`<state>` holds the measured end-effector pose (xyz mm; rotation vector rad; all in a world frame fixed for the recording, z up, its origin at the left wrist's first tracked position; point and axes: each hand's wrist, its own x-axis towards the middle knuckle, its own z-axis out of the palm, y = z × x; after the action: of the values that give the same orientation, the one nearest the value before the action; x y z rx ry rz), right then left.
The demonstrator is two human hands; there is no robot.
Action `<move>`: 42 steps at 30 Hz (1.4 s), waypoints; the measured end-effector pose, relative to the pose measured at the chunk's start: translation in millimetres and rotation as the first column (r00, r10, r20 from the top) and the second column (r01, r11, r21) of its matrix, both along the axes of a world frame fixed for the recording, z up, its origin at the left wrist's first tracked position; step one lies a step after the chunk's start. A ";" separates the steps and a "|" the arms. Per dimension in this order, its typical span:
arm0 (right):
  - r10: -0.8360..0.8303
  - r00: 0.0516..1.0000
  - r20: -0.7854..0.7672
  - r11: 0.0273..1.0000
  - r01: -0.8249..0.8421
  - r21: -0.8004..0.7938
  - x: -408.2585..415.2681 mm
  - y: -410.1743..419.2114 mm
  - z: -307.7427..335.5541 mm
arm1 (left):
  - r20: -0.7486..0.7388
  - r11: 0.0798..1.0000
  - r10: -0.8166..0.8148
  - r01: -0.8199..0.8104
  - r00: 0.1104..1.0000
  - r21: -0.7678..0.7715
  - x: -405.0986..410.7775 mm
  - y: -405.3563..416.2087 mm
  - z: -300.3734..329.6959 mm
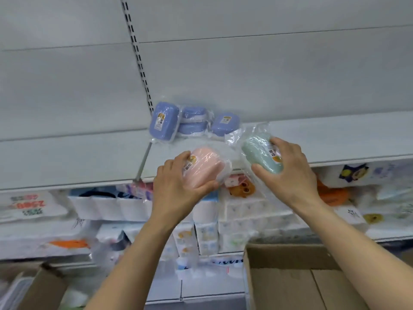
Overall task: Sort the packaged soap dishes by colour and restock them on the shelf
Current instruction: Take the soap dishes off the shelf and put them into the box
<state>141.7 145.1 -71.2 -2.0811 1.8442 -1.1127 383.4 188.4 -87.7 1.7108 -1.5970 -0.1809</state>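
Spanning frame, pale grey metal shelf [335, 139] carries four blue oval plastic soap dishes in clear wrap [190, 121], clustered at back edge by slotted upright. Brown cardboard box [290, 280] sits lower right, flaps open. Left hand [178, 186] grips pink oval wrapped soap dish [207, 166] at shelf front edge — fingers and thumb curled round it. Right hand [288, 173] grips mint-green oval wrapped soap dish [261, 153] just beside pink one, over front edge, tilted.
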 end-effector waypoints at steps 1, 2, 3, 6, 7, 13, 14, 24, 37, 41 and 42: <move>0.036 0.999 -0.005 0.999 -0.036 -0.012 10.7 8.4 0.5 | -0.018 1.000 0.027 -0.027 0.999 0.006 7.4 15.6 -1.4; 0.075 0.997 -0.004 0.997 -0.075 -0.019 22.4 15.7 0.5 | -0.032 0.999 0.053 -0.053 0.998 0.011 16.1 29.5 -3.2; 0.113 0.994 -0.003 0.993 -0.113 -0.022 34.6 22.9 1.0 | -0.040 0.997 0.080 -0.079 0.996 0.014 25.5 43.2 -4.4; 0.211 0.977 -0.010 0.977 -0.211 -0.016 76.0 39.8 -1.8 | -0.058 0.982 0.187 -0.185 0.981 0.039 59.1 78.3 -8.5; 0.239 0.971 -0.011 0.971 -0.240 -0.013 88.7 43.8 -3.0 | -0.058 0.975 0.220 -0.217 0.974 0.049 69.4 86.9 -10.9; 0.445 0.894 -0.047 0.895 -0.443 0.051 207.8 72.3 -23.5 | -0.086 0.907 0.416 -0.406 0.905 0.112 166.8 147.0 -45.9; 0.480 0.876 -0.048 0.877 -0.476 0.069 231.2 76.9 -28.9 | -0.083 0.893 0.444 -0.433 0.892 0.126 185.1 155.7 -52.8; 0.685 0.724 0.087 0.651 -0.661 0.374 513.8 111.4 -110.3 | -0.204 0.672 0.724 -0.606 0.659 0.426 419.0 236.2 -131.6; 0.447 0.849 0.281 0.391 -0.468 0.792 758.2 136.6 -281.8 | -0.058 0.358 0.874 -0.559 0.482 0.748 626.3 246.1 -261.1; 0.572 0.790 0.220 0.270 -0.435 0.859 782.2 141.7 -323.3 | -0.133 0.521 0.756 -0.465 0.641 0.716 636.2 242.3 -295.4; 0.635 0.744 0.208 0.218 -0.431 0.876 783.9 143.0 -333.2 | -0.118 0.549 0.686 -0.404 0.718 0.732 637.0 244.9 -304.3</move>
<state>925.6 288.2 -404.4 -1.8144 1.0651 0.3084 1020.4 433.3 -392.1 2.4539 -0.6056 -0.8027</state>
